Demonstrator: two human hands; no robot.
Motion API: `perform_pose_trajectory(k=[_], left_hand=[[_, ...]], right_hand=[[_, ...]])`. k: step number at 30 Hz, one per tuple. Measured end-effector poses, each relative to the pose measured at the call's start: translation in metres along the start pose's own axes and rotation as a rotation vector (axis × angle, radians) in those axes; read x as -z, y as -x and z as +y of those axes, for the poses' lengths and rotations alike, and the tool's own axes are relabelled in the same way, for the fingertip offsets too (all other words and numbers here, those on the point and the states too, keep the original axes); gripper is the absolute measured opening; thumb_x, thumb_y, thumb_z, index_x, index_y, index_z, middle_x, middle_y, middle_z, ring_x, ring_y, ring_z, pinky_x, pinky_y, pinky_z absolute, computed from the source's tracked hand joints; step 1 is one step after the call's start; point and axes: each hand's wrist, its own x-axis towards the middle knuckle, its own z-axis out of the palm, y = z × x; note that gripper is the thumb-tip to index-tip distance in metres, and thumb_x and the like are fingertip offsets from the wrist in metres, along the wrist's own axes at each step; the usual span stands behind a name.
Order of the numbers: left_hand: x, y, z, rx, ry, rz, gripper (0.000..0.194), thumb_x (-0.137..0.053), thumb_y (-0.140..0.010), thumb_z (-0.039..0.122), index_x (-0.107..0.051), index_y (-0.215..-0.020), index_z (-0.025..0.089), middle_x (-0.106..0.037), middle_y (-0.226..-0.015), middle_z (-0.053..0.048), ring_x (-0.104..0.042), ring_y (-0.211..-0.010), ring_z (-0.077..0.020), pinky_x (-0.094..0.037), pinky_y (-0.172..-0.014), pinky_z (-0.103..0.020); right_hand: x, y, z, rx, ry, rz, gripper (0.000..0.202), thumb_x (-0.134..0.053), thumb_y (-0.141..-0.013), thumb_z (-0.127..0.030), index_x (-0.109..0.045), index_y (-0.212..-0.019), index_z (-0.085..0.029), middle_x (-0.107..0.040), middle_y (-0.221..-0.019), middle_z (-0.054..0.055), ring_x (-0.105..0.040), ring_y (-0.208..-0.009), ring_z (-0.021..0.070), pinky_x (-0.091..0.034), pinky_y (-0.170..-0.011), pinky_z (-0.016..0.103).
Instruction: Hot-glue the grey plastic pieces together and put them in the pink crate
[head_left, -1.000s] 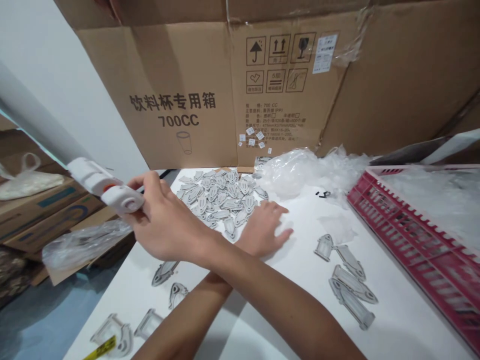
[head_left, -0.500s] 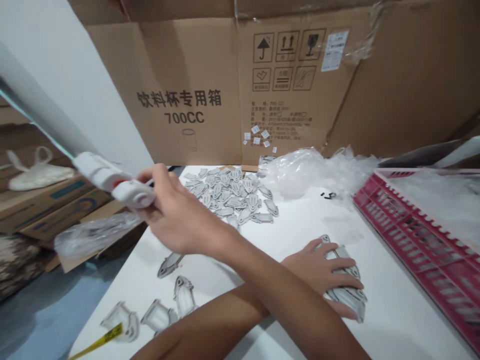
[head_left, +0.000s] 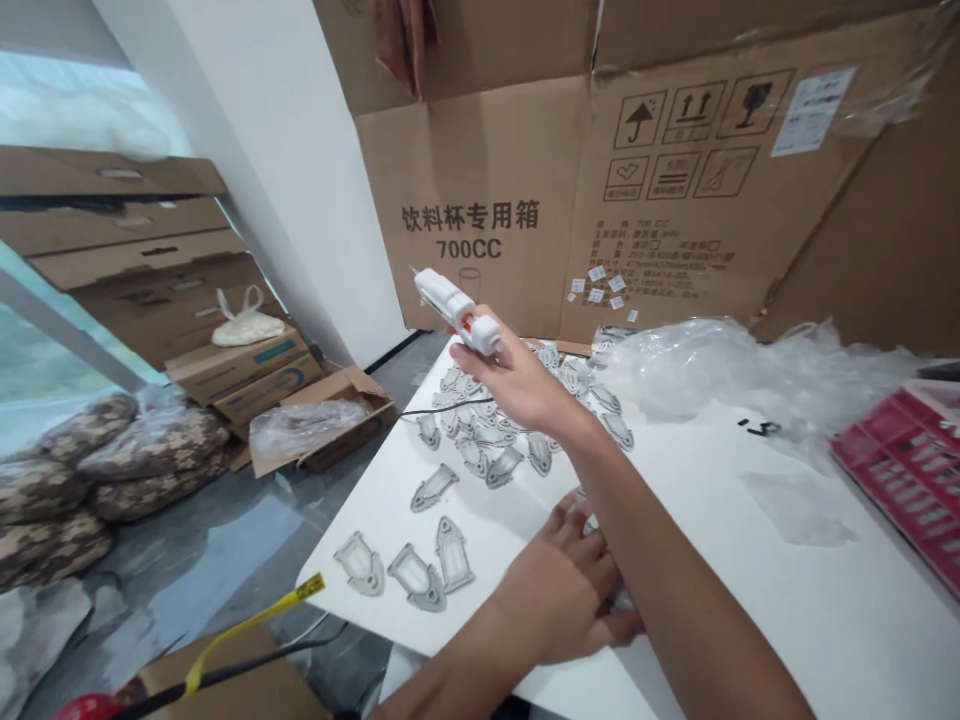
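Note:
My right hand (head_left: 510, 375) grips a white hot glue gun (head_left: 450, 300) above the back of the table, its thin nozzle pointing up and to the left. Crossing under my right forearm, my left hand (head_left: 570, 580) curls its fingers round several grey shield-shaped plastic parts (head_left: 622, 598), mostly hidden by the hand and forearm. Similar grey parts lie at the table's left corner, one of them a pointed grey frame (head_left: 454, 555). A pile of these grey parts (head_left: 480, 440) spreads below and behind the glue gun.
A large cardboard box (head_left: 480, 150) stands behind the white table (head_left: 712, 560). Clear plastic bags (head_left: 675, 370) and a pink crate (head_left: 900, 470) are at right. A black cord (head_left: 442, 408) runs off the left edge. Yellow tape (head_left: 255, 615) sticks out near the front-left corner.
The view has swung left, bringing in more floor and boxes. The glue gun is now farther over the back of the table. My left hand's fingers went from spread to curled over the grey parts.

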Motion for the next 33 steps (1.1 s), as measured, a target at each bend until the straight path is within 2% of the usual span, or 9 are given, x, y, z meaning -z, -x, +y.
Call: perform_pose_trajectory(k=[3,7,10,13,18,21,24,29,33], left_hand=[[0.014,0.018,-0.002,0.067,-0.008,0.037,0.06,-0.046,-0.111,0.06,-0.059,-0.152,0.018,-0.066,-0.156,-0.012,-0.05,-0.156,-0.0365,-0.036,-0.136,-0.057],[0.026,0.046,0.002,0.148,-0.043,0.11,0.061,-0.051,-0.109,0.065,-0.054,-0.156,0.026,-0.058,-0.166,-0.008,-0.046,-0.16,-0.0355,-0.037,-0.135,-0.06],[0.027,0.079,0.007,0.231,-0.081,0.288,0.063,-0.061,-0.103,0.066,-0.056,-0.153,0.029,-0.066,-0.158,-0.006,-0.055,-0.152,-0.0349,-0.044,-0.129,-0.06],[0.026,0.119,0.006,0.418,-0.131,0.467,0.051,-0.073,-0.098,0.051,-0.062,-0.143,0.03,-0.072,-0.147,-0.007,-0.061,-0.143,-0.0346,-0.051,-0.119,-0.057],[0.03,0.164,-0.014,0.651,-0.22,0.613,0.034,-0.074,-0.097,0.038,-0.065,-0.128,0.027,-0.075,-0.126,-0.009,-0.068,-0.122,-0.033,-0.054,-0.104,-0.053],[0.036,0.168,-0.031,0.677,-0.203,0.587,0.022,-0.072,-0.101,0.04,-0.068,-0.118,0.026,-0.076,-0.108,-0.006,-0.069,-0.106,-0.0296,-0.054,-0.094,-0.048],[0.042,0.16,-0.046,0.71,-0.139,0.457,0.027,-0.071,-0.102,0.05,-0.071,-0.112,0.025,-0.074,-0.102,-0.005,-0.068,-0.1,-0.0293,-0.054,-0.09,-0.048],[0.049,0.14,-0.069,0.747,-0.051,0.317,0.041,-0.062,-0.107,0.055,-0.07,-0.131,0.023,-0.074,-0.134,-0.008,-0.064,-0.123,-0.0332,-0.054,-0.105,-0.056],[0.051,0.139,-0.078,0.74,0.013,0.347,0.044,-0.052,-0.113,0.047,-0.06,-0.149,0.024,-0.068,-0.151,-0.007,-0.059,-0.139,-0.0306,-0.05,-0.117,-0.056]], right_hand=[[-0.001,0.0,0.001,-0.015,0.032,-0.011,0.027,-0.06,-0.108,-0.045,-0.061,-0.131,-0.031,-0.065,-0.123,0.008,-0.057,-0.111,0.0285,-0.052,-0.103,0.051],[-0.002,0.001,0.003,-0.034,0.055,-0.015,0.023,-0.058,-0.109,-0.046,-0.062,-0.126,-0.03,-0.062,-0.123,0.008,-0.057,-0.101,0.0262,-0.053,-0.098,0.048],[-0.003,0.0,0.008,-0.047,0.056,-0.009,0.021,-0.059,-0.108,-0.046,-0.062,-0.119,-0.028,-0.059,-0.121,0.008,-0.057,-0.101,0.0258,-0.052,-0.097,0.048],[-0.004,-0.001,0.012,-0.071,0.069,-0.01,0.018,-0.061,-0.107,-0.044,-0.062,-0.113,-0.027,-0.055,-0.114,0.008,-0.057,-0.099,0.0257,-0.051,-0.098,0.049],[-0.011,-0.001,0.017,-0.105,0.113,-0.024,0.018,-0.061,-0.106,-0.045,-0.061,-0.108,-0.027,-0.057,-0.114,0.007,-0.058,-0.105,0.0285,-0.05,-0.099,0.051],[-0.015,-0.001,0.02,-0.095,0.126,-0.033,0.02,-0.061,-0.106,-0.047,-0.059,-0.106,-0.027,-0.056,-0.11,0.007,-0.058,-0.103,0.0281,-0.049,-0.096,0.05],[-0.017,-0.001,0.021,-0.084,0.139,-0.029,0.02,-0.062,-0.106,-0.046,-0.058,-0.105,-0.027,-0.056,-0.111,0.006,-0.058,-0.103,0.0278,-0.048,-0.096,0.05],[-0.018,-0.001,0.019,-0.1,0.141,-0.034,0.016,-0.061,-0.105,-0.043,-0.059,-0.108,-0.027,-0.057,-0.111,0.007,-0.058,-0.106,0.0288,-0.048,-0.095,0.05],[-0.016,-0.001,0.019,-0.102,0.146,-0.02,0.018,-0.062,-0.105,-0.043,-0.057,-0.103,-0.026,-0.056,-0.109,0.007,-0.058,-0.105,0.0286,-0.048,-0.093,0.049]])
